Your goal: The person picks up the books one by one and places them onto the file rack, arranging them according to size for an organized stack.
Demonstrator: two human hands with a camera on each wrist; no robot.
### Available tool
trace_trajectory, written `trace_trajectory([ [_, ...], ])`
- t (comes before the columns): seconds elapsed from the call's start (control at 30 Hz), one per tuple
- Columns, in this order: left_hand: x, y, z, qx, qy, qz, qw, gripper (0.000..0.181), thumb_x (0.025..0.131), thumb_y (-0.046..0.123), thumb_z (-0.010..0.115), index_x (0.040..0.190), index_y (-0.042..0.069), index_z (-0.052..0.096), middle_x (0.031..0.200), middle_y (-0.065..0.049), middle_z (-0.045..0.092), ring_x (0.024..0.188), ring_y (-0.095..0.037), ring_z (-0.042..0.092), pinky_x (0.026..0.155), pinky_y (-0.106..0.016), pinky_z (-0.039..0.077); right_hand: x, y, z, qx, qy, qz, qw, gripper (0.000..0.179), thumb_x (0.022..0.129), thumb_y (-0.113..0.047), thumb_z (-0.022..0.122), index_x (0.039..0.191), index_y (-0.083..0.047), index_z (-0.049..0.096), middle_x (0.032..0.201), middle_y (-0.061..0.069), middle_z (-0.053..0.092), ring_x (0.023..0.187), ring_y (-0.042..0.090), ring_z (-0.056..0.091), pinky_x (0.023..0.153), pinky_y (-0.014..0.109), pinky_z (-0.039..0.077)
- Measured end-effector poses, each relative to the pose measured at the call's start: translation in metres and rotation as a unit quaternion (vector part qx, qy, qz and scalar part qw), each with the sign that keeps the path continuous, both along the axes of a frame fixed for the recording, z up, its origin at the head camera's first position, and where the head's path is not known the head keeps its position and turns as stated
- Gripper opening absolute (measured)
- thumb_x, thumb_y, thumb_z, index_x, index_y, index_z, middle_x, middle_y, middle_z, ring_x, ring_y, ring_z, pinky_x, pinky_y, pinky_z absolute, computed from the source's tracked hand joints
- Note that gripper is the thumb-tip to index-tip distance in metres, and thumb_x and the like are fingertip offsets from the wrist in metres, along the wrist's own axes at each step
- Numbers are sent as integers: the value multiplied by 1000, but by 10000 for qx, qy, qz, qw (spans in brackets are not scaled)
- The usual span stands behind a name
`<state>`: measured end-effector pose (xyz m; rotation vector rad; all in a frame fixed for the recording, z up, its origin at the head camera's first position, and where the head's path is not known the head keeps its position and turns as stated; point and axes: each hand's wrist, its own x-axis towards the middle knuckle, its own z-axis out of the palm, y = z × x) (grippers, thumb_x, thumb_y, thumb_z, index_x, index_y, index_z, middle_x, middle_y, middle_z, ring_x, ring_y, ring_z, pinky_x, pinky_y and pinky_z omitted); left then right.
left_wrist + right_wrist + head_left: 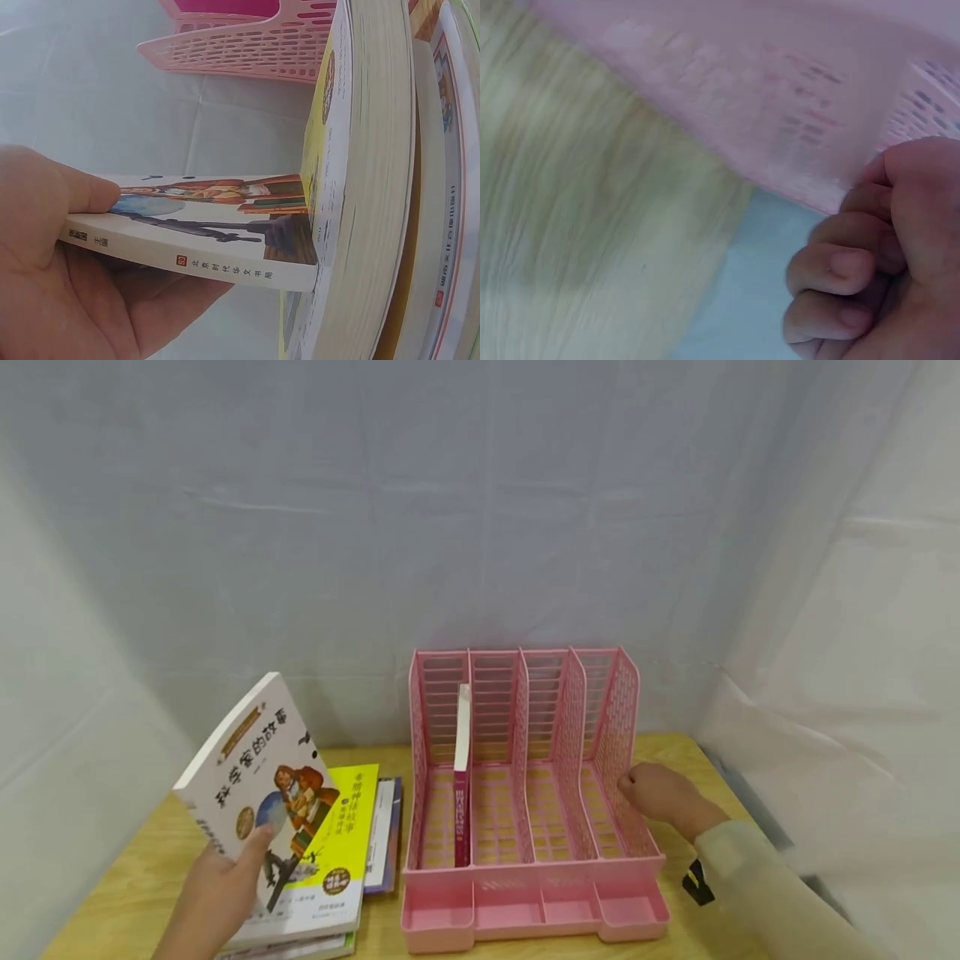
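Observation:
My left hand grips a white children's book by its spine side, thumb on the illustrated front cover. The book is tilted up, its lower end at the yellow-and-white book on top of a stack. In the left wrist view the spine of the white book faces the camera. On the right, my right hand is at the side panel of a pink desk file rack. In the right wrist view its fingers are curled, thumb and index finger at the pink panel.
One magenta-spined book stands upright in the rack's leftmost slot. Small trays run along the rack's front. A purple-edged book juts from the stack's right side. The wooden table ends near pale sheeting.

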<state>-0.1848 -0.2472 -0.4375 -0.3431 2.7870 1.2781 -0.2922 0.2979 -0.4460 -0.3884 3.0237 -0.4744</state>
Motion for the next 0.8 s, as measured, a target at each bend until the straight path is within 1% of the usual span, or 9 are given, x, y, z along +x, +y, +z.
trace_trajectory([
  [0.17,1,0,2,-19,-23,-8,10000,76,110,54,24,165,4,6,163,-34,20,143,-59,29,107,-75,31,6,-3,-11,368,610,-208,9972,38,102,-16,46,64,-17,39,58,-1,39,57,15,35,60,33,32],
  [0.23,1,0,2,-5,-32,-40,10000,75,110,53,24,165,6,4,164,-33,17,145,-59,25,107,-76,28,8,-5,-13,479,785,-242,9955,38,102,-16,47,65,-16,40,58,0,42,57,16,39,58,34,35],
  [0.33,1,1,3,39,-14,-60,10000,76,110,54,24,165,7,3,165,-32,16,145,-59,24,107,-77,29,10,-6,-15,673,1030,-211,9922,35,101,-15,49,67,-15,41,58,1,45,57,17,43,55,36,39],
  [0.5,1,4,3,-42,37,-17,10000,76,110,55,24,166,8,5,164,-32,18,144,-59,26,106,-77,29,10,-9,-17,850,1109,-280,9898,34,102,-18,49,68,-15,44,60,3,51,58,19,53,55,42,47],
  [0.63,4,10,1,-384,200,-18,9991,76,109,57,24,166,10,7,164,-32,20,143,-60,28,104,-79,29,11,-10,-17,908,1134,-378,9887,37,105,-20,49,68,-13,46,61,4,54,59,23,59,55,46,51],
  [0.7,5,14,0,-575,308,-5,9979,77,109,58,25,166,9,11,163,-32,23,142,-60,30,104,-79,29,11,-10,-18,997,1180,-375,9873,37,105,-22,48,69,-13,46,61,5,54,59,24,60,55,46,52],
  [0.73,6,16,-1,-666,383,-7,9970,77,109,58,25,165,6,14,161,-33,26,141,-60,33,104,-79,31,11,-9,-19,1049,1216,-346,9864,37,105,-22,49,70,-13,47,62,5,55,60,25,60,55,46,52],
  [0.8,8,19,-3,-750,548,-18,9957,78,109,58,26,164,3,20,158,-34,32,139,-59,36,104,-78,32,10,-9,-21,1107,1280,-302,9851,35,105,-21,49,71,-13,47,63,6,56,61,26,61,56,46,53],
])
